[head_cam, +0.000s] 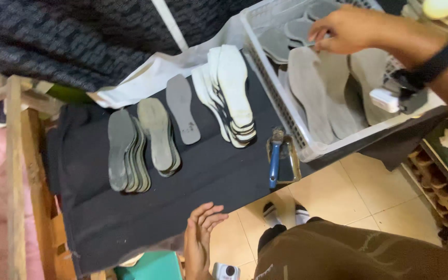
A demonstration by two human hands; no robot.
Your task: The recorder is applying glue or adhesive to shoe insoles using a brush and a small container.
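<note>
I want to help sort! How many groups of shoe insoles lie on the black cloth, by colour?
Dark grey pile: 1
Lighter grey pile: 1
Single grey insole: 1
White pile: 1
Total: 4

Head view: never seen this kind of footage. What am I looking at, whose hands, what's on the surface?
There is no machine here. A person wears one camera on the head, and it looks down at their own two bare hands.

The right hand, with a dark wristband, reaches into a white plastic basket and touches the grey insoles piled inside; whether it grips one is unclear. The left hand is open and empty at the near edge of the black cloth-covered table.

On the cloth lie sorted piles: two stacks of grey insoles, a single grey insole, and a stack of white insoles. A blue-handled tool rests on a small tray beside the basket. Below, a tiled floor and the person's feet.
</note>
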